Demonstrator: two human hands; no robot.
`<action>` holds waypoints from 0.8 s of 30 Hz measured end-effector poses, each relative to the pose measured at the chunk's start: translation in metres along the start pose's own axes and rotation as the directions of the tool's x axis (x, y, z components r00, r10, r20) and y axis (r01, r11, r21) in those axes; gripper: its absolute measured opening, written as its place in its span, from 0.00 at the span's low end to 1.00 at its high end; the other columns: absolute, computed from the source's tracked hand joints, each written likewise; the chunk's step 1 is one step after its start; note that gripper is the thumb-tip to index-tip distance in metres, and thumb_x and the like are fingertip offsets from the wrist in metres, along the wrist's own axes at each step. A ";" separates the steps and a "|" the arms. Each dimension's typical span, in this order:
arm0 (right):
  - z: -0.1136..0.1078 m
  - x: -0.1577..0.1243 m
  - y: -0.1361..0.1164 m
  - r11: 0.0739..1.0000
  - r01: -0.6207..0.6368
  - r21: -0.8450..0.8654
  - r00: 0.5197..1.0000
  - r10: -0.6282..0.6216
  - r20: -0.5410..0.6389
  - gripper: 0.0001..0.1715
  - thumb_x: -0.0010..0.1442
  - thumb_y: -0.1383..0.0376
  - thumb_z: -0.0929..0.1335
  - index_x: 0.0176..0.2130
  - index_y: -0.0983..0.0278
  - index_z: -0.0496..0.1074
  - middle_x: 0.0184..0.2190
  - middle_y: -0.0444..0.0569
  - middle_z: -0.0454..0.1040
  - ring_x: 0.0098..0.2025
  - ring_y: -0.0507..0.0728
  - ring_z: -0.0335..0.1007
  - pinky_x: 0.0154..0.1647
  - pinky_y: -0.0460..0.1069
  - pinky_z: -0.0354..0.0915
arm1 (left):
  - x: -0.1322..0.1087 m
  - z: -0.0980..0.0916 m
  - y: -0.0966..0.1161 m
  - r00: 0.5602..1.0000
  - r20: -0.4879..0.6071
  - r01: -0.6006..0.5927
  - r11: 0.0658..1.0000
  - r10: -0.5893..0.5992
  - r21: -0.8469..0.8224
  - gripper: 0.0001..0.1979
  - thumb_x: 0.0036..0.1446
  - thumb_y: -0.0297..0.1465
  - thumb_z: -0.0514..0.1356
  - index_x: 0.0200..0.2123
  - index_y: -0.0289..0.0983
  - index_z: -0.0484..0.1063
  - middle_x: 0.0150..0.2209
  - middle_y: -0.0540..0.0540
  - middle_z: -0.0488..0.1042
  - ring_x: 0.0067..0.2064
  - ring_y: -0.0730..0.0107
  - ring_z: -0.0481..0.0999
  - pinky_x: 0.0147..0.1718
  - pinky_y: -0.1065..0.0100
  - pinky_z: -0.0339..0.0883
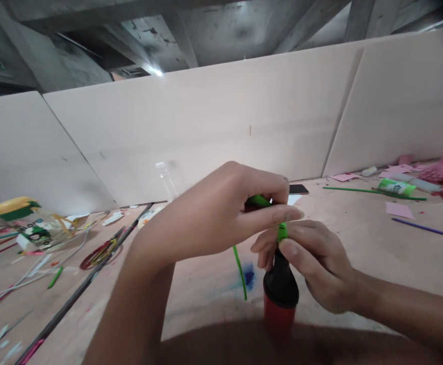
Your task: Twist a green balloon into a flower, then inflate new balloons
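Observation:
A red container [278, 317] with a black tapered top [281, 284] stands upright near the table's front. My right hand [326, 258] pinches a green strip [282, 232] at the tip of the black top. Just above and to the left, my left hand [240, 208] is bent over with its thumb and fingers closed on the green strip. Part of the strip passes inside the left hand, and a thin green length [240, 272] hangs out below it towards the table. The fingertips overlap, so the exact wrapping at the tip is partly hidden.
Scissors [101, 253] lie left beside a dark table gap. Further left are a yellow-lidded jar [18, 207] and white cords. A clear bottle [166, 180] stands behind my left arm. At the right are a green tube [396, 187], a purple stick [418, 226] and pink paper [399, 210].

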State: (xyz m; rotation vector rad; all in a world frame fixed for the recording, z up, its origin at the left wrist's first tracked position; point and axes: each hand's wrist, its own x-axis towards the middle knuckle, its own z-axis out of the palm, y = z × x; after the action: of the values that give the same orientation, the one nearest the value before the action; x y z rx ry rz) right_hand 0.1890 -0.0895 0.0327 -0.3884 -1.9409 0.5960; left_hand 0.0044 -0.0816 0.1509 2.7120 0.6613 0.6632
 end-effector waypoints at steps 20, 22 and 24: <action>0.003 0.011 -0.013 0.910 -0.215 0.354 0.974 0.227 0.007 0.17 0.72 0.61 0.64 0.36 0.63 0.79 0.31 0.49 0.80 0.31 0.54 0.77 0.34 0.49 0.75 | 0.000 0.000 0.000 1.000 0.003 0.023 0.999 -0.023 -0.030 0.10 0.65 0.27 0.58 0.29 0.38 0.70 0.22 0.56 0.77 0.25 0.77 0.74 0.27 0.75 0.65; 0.003 0.010 -0.014 0.925 -0.224 0.306 0.972 0.235 0.001 0.17 0.72 0.61 0.64 0.36 0.62 0.79 0.30 0.48 0.79 0.31 0.53 0.76 0.34 0.49 0.74 | 0.000 0.001 0.000 1.000 -0.014 0.015 1.000 -0.015 0.002 0.10 0.65 0.28 0.59 0.29 0.38 0.70 0.22 0.56 0.76 0.25 0.78 0.73 0.27 0.75 0.64; 0.003 0.009 -0.013 0.938 -0.224 0.265 0.973 0.231 0.003 0.17 0.73 0.61 0.63 0.36 0.62 0.78 0.29 0.46 0.77 0.31 0.53 0.76 0.34 0.48 0.74 | 0.000 0.001 0.000 1.000 -0.024 0.014 1.000 -0.013 0.019 0.10 0.65 0.29 0.59 0.28 0.38 0.70 0.21 0.56 0.76 0.24 0.78 0.71 0.26 0.75 0.63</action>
State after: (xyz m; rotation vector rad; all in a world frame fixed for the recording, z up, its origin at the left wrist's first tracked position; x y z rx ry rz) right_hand 0.1823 -0.0962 0.0455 -0.4519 -1.7720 0.9830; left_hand 0.0047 -0.0818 0.1503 2.7190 0.6948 0.6911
